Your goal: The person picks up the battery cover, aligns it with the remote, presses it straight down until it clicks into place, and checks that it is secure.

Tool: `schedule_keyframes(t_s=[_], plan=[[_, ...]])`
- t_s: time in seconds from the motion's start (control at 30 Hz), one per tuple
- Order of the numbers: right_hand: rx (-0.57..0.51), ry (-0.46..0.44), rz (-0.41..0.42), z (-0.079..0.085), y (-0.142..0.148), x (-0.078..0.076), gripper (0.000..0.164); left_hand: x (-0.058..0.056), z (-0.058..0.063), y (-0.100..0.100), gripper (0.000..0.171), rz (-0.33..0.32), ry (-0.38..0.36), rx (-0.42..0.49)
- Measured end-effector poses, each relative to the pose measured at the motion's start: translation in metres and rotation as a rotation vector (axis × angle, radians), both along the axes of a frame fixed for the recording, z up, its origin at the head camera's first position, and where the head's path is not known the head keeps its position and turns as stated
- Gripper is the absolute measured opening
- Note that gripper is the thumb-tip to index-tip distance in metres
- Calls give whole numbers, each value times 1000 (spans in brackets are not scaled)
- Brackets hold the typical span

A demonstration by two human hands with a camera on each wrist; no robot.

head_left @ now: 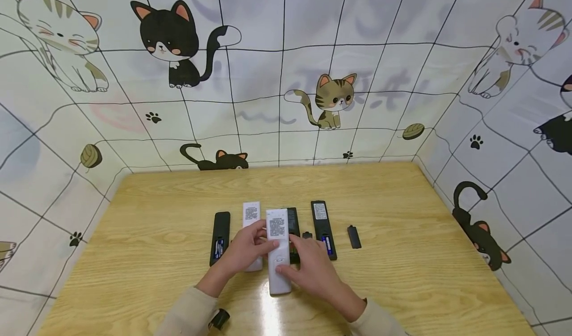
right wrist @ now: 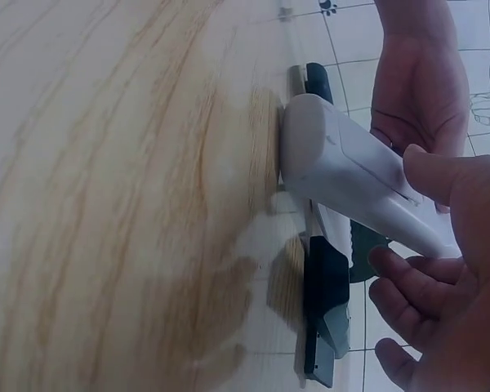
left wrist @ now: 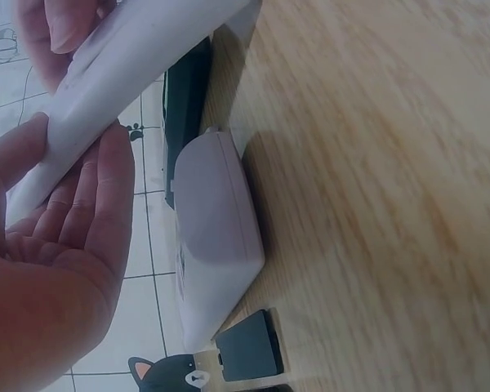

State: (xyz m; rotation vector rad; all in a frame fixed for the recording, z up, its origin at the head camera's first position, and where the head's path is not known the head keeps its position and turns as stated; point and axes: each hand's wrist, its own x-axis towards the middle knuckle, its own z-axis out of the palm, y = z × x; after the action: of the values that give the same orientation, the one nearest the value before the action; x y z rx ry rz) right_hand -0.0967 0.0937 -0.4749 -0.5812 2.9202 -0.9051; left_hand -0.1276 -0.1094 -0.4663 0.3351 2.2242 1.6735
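A white remote control (head_left: 277, 227) is held label side up above the table, in both hands. My left hand (head_left: 243, 250) grips its left side, thumb on top; in the left wrist view the fingers (left wrist: 106, 196) curl beneath it. My right hand (head_left: 315, 269) holds the right side, its thumb on the battery cover area, as the right wrist view also shows. Behind lies a second white remote control (head_left: 251, 212), partly hidden by the left hand. A black remote control (head_left: 293, 221) is partly covered by the held one and my right hand.
Black remote controls with batteries showing lie at left (head_left: 220, 232) and right (head_left: 321, 224). A loose black battery cover (head_left: 354, 237) lies farther right; another small black piece (head_left: 307, 235) is behind my right hand. Printed cat fabric (head_left: 263, 78) rises around the wooden table (head_left: 402, 276).
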Motion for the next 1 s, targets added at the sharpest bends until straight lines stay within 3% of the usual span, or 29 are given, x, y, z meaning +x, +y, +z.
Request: schedule_keyframes(t_s=[0.67,1.0], plan=[[-51,-118,6,1,-1,2,40,3,-1,0,45,-3,-11,44],[-76,-189,9,1,-1,0,39,3,-2,-1,44,6,0,43]])
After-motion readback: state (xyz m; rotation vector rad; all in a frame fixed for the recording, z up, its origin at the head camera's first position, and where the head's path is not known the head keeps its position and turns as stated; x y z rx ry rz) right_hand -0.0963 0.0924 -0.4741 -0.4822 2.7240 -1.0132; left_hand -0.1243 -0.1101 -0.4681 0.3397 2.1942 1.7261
